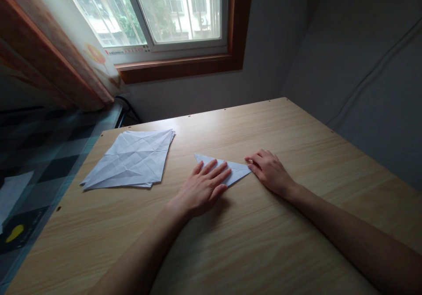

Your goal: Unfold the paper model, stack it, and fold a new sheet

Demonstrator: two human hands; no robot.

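A white sheet of paper folded into a triangle [238, 169] lies on the wooden table [250, 242] near its middle. My left hand [201, 188] lies flat on the triangle with its fingers stretched out and together, covering much of it. My right hand [269, 171] rests at the triangle's right corner, fingers curled down with the tips pressing on the paper's point. Neither hand holds anything up.
A stack of creased white paper squares [132, 159] lies at the table's left. Behind the table are a window [171, 13] with a wooden frame and a curtain [62, 53]. A checked surface [49, 163] is off the left edge. Grey walls stand behind and to the right.
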